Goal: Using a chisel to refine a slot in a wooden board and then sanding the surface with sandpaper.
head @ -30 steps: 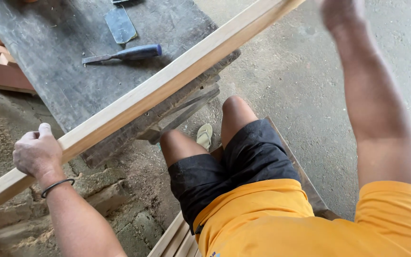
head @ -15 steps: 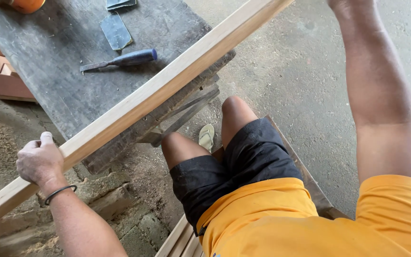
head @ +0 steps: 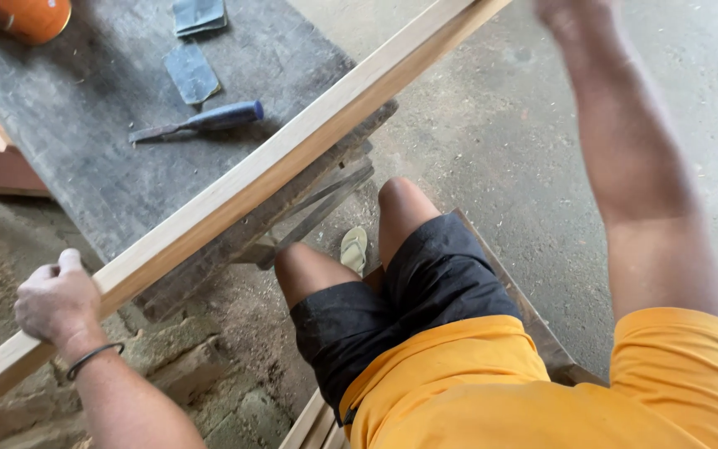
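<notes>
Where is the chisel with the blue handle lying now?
In the head view, the chisel lies flat on the dark workbench at the upper left, just below a grey sanding pad and beyond the long wooden strip.

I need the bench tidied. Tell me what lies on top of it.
On the bench: a blue-handled chisel, two grey sheets, an orange vessel at the edge. The long plank, gripped by the left hand, crosses over it and hides the near edge.
</notes>
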